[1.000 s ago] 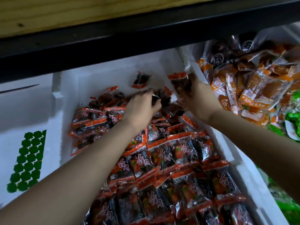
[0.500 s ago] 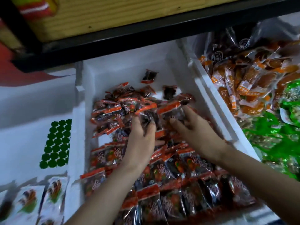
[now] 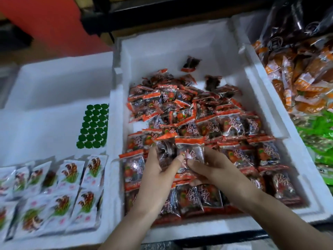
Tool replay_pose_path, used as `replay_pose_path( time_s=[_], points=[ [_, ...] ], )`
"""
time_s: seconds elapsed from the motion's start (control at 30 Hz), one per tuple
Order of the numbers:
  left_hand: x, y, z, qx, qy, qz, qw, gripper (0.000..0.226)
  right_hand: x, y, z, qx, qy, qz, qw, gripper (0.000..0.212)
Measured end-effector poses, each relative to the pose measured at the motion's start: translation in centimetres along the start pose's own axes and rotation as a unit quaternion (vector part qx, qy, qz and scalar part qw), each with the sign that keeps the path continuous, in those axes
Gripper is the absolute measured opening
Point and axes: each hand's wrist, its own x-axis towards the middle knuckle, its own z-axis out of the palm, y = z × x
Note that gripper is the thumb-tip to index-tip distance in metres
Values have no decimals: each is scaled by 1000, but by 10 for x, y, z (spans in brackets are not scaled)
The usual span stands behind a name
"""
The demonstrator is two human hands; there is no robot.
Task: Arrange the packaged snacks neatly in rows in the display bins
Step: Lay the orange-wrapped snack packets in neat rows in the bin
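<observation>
A white foam bin (image 3: 182, 42) holds many red-topped dark snack packets. Those in its near half lie in rows (image 3: 266, 154); those further back form a loose heap (image 3: 180, 103). Two stray packets (image 3: 191, 63) lie on the bare floor at the far end. My left hand (image 3: 158, 170) grips one dark packet (image 3: 166, 150) by its lower part. My right hand (image 3: 214, 168) pinches a second packet (image 3: 191, 150) right beside it. Both packets are held just above the rows in the bin's near-left part.
A foam bin (image 3: 59, 87) on the left holds white packets (image 3: 66, 192) in rows and a sheet of green dots (image 3: 93, 127). On the right lie orange packets (image 3: 306, 83) and green packets (image 3: 319, 134). A dark shelf edge (image 3: 162, 9) runs above.
Both hands have drawn back from the far heap to the near-left part of the bin, each bringing a packet. The view has tilted down, showing the left bin's white packets.
</observation>
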Motion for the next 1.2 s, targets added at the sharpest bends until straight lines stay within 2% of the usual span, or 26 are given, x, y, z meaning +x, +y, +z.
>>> replay_pose_path(
  time_s=[0.07,0.13,0.2,0.27,0.37,0.5,0.67,0.8,0.97,1.1,1.2],
  points=[
    [-2,-3,-4,33,28,11,999,82,-3,6,3,-34,30,-15,999,23],
    [-5,-5,-9,57,37,16,998,73,-6,8,3,-63,57,-34,996,13],
    [-11,1,-13,57,35,17,998,76,-10,9,0,-99,85,-50,990,19],
    [-14,3,-17,34,39,-3,999,79,-14,14,-3,-183,112,-66,975,20],
    [-18,2,-24,5,57,-18,998,67,-21,24,-3,-287,129,-66,947,12],
    [-22,-6,-29,7,77,-3,997,81,-25,41,4,-372,124,-54,918,12],
    [-25,-11,-31,0,81,11,997,87,-25,49,9,-336,153,-40,929,9],
    [-27,-14,-33,-7,81,21,996,70,-29,49,9,-264,187,-28,946,17],
    [-31,-16,-33,1,79,26,997,65,-30,52,11,-308,150,-23,939,12],
    [-38,-15,-27,4,73,50,996,35,-30,51,12,-334,156,-21,929,16],
    [-44,-18,-25,10,50,43,998,37,-33,53,11,-398,150,-29,905,18]
  ],
)
